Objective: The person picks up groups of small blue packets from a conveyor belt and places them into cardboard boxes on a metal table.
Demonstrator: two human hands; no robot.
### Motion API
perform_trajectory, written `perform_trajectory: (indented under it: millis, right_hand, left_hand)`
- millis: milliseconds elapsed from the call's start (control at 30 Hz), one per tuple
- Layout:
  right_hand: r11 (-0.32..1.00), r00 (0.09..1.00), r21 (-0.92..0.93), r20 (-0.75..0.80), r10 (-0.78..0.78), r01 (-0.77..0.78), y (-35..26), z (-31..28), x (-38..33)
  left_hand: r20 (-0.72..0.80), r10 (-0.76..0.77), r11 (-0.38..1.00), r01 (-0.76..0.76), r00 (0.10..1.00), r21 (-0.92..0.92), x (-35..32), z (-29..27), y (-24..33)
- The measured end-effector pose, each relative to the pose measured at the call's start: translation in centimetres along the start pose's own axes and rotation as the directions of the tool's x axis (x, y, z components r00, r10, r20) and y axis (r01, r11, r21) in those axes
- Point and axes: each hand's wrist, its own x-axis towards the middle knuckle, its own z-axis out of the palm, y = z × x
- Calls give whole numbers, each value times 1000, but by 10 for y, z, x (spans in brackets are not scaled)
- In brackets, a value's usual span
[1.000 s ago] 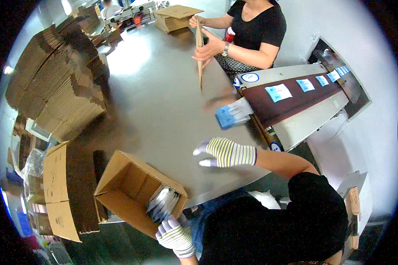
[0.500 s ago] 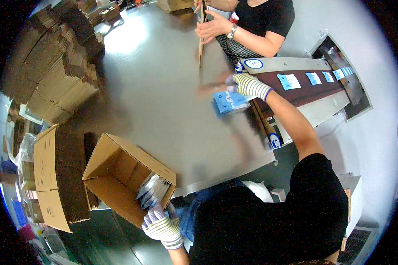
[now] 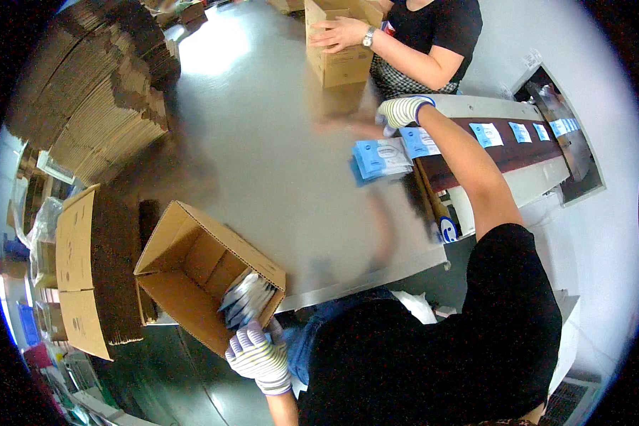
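My left hand [image 3: 258, 359], in a striped knit glove, grips the near rim of an open cardboard box [image 3: 184, 295]. The box lies tilted at the table's front edge, its opening toward me. Several blue-and-white flat packets [image 3: 247, 298] stand stacked inside its near end. My right hand [image 3: 402, 112], in a matching glove, hangs over the end of the conveyor belt with its fingers bent downward and apart. Nothing shows in its grasp. Just under it lies a blue-and-white packet [image 3: 420, 142], partly overlapping a small pile of such packets [image 3: 383, 159] on the table.
More packets [image 3: 487, 135] lie spaced along the dark conveyor belt [image 3: 508, 153] at right. Across the grey table [image 3: 284, 163] a person's hand [image 3: 342, 34] holds another cardboard box [image 3: 341, 67]. Flattened cartons [image 3: 99, 106] are stacked at left, with more [image 3: 74, 273] standing nearer.
My right hand has moved up and slightly right, off the pile. Another packet has reached the belt's end. The other person's carton has turned from edge-on to an opened box.
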Motion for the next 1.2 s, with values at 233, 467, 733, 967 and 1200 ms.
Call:
perform_trajectory:
  millis: [233,467,733,967,1200]
  right_hand:
    - [974,960,-219,281,13,51,16,51,56]
    - [934,932,-53,-66,-356,353,-66,110,-28]
    - [885,803,191,-531,-272,426,-137,199,-93]
    - [24,825,839,-529,-198,544,-174,209,-55]
    - [259,413,324,-772,-483,910,-245,101,-67]
  left_hand:
    - [-41,18,1000,-19,999,-15,-2,3,-4]
    - [-71,-1,999,-1,998,-35,-4,2,-3]
    - [-135,50,997,-57,990,-53,2,4,-4]
    - [-116,55,998,-60,992,-35,-5,-4,-5]
    - [21,106,993,-105,994,-58,-5,-5,-5]
